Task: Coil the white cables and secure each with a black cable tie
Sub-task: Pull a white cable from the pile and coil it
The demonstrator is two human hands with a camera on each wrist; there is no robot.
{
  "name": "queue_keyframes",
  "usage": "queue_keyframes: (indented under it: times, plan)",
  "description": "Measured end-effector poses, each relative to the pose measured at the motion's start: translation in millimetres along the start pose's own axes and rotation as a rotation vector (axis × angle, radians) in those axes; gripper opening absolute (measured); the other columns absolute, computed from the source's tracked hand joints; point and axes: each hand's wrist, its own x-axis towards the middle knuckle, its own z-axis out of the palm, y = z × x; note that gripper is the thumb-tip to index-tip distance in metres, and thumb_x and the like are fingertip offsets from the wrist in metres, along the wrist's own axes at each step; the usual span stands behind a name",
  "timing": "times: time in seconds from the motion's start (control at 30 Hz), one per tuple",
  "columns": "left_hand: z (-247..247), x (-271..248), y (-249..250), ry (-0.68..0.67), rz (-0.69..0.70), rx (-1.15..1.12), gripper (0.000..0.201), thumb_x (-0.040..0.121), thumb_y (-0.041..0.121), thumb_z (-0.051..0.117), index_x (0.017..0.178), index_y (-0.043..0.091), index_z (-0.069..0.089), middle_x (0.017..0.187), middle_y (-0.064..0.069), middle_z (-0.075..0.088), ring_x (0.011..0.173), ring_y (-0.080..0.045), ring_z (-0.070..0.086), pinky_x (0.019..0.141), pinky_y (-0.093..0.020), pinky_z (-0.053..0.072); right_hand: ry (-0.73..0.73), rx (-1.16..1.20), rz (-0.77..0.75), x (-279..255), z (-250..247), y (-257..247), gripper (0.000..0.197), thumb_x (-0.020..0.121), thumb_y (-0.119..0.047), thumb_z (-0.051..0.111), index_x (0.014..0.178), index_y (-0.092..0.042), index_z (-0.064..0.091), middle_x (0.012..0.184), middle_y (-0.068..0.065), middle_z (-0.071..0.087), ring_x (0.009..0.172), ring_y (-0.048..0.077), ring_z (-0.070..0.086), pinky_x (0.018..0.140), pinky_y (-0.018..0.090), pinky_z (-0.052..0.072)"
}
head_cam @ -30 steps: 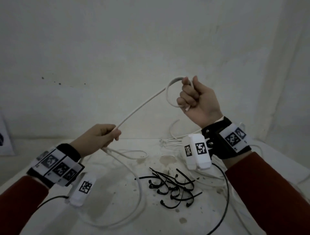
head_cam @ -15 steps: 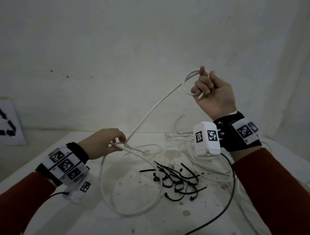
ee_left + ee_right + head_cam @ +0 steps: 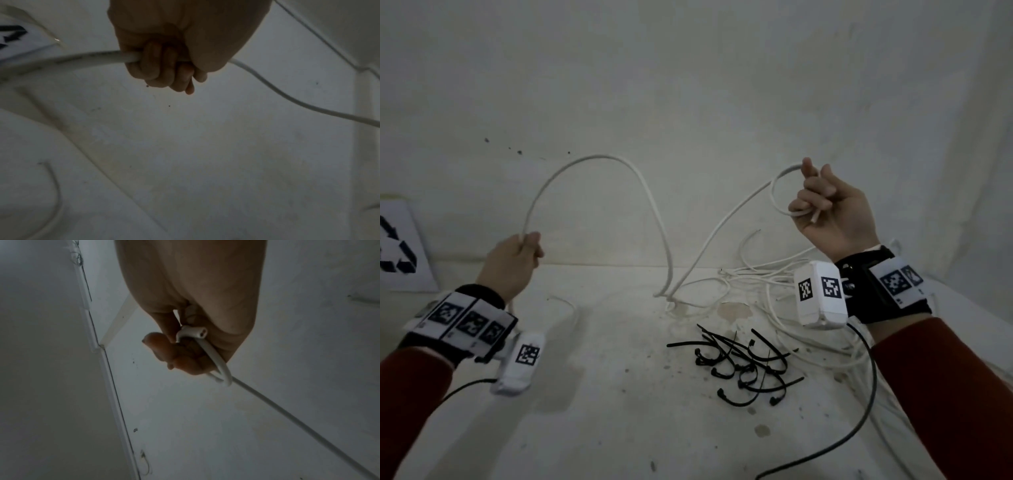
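A white cable [image 3: 599, 158] arches high between my hands and dips to the table at the middle. My left hand [image 3: 515, 262] grips it at the left, fingers curled round it [image 3: 160, 65]. My right hand [image 3: 825, 209] is raised at the right and holds a small loop of the cable's end [image 3: 777, 192]; the cut end [image 3: 200, 334] sticks out beside the palm. Several black cable ties [image 3: 743, 363] lie in a loose heap on the table in front of the right wrist.
More white cables [image 3: 767, 277] lie tangled at the back right of the stained white table [image 3: 619, 428]. A thin black wire [image 3: 859, 421] runs from my right wrist. A recycling sign [image 3: 397, 250] leans at the far left. A white wall stands close behind.
My left hand has slid left and up along the cable, lifting a tall arch off the table. The right hand has stayed raised with its small loop.
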Motion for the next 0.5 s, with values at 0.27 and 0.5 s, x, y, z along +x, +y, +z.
queue_keyframes:
  times: [0.27, 0.5]
  plan:
    - [22.5, 6.4, -66.1, -0.311, -0.362, 0.514, 0.054, 0.1, 0.035, 0.037, 0.119, -0.014, 0.048, 0.121, -0.031, 0.054, 0.11, -0.041, 0.053, 0.09, -0.039, 0.04, -0.11, -0.061, 0.007, 6.1, 46.9, -3.9, 0.03, 0.093, -0.025, 0.041, 0.1, -0.005, 0.063, 0.051, -0.006, 0.05, 0.045, 0.007, 0.049, 0.054, 0.02, 0.046]
    - [23.5, -3.2, -19.8, -0.378, -0.196, 0.911, 0.119, 0.075, 0.074, 0.05, 0.145, 0.014, -0.025, 0.151, -0.013, -0.032, 0.142, -0.038, -0.018, 0.112, -0.057, 0.005, -0.022, -0.07, -0.011, 9.5, 62.5, 3.4, 0.036, 0.091, -0.029, 0.045, 0.098, -0.004, 0.07, 0.066, -0.002, 0.07, 0.069, 0.013, 0.067, 0.055, 0.021, 0.052]
